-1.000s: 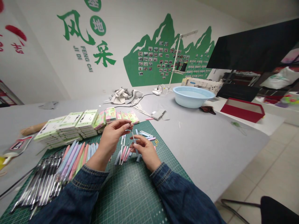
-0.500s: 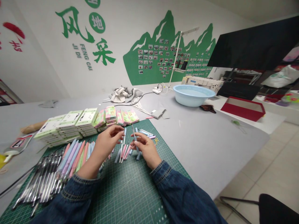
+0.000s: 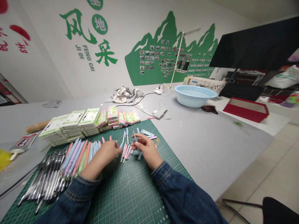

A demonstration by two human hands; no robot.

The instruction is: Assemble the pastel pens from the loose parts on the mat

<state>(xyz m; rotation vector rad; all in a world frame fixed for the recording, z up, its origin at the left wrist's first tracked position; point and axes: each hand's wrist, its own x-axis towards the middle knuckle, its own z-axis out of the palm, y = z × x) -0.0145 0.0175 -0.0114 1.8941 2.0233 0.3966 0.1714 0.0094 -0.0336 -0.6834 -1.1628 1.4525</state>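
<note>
My left hand (image 3: 107, 154) is closed low over the green cutting mat (image 3: 130, 193). Its fingertips pinch a light blue pen barrel (image 3: 121, 145), mostly hidden by the fingers. My right hand (image 3: 147, 150) holds a slim blue pen (image 3: 135, 139) upright between thumb and fingers, its thin end pointing up. Between and behind both hands lie loose pink pen parts (image 3: 125, 151), white refills and more blue pieces. To the left of my left hand runs a row of pastel pens (image 3: 76, 155), beside a pile of clear pens with black parts (image 3: 44, 175).
Stacked white-green boxes (image 3: 70, 124) and small pink-green boxes (image 3: 112, 114) line the mat's far edge. Farther back are crumpled grey cloth (image 3: 127, 94), a black cord, and a blue basin (image 3: 195, 96). A red box (image 3: 245, 109) stands at the right.
My left hand has come down and slightly left, its fingers closing on a blue barrel that lay on the mat. My right hand keeps its pen in nearly the same place.
</note>
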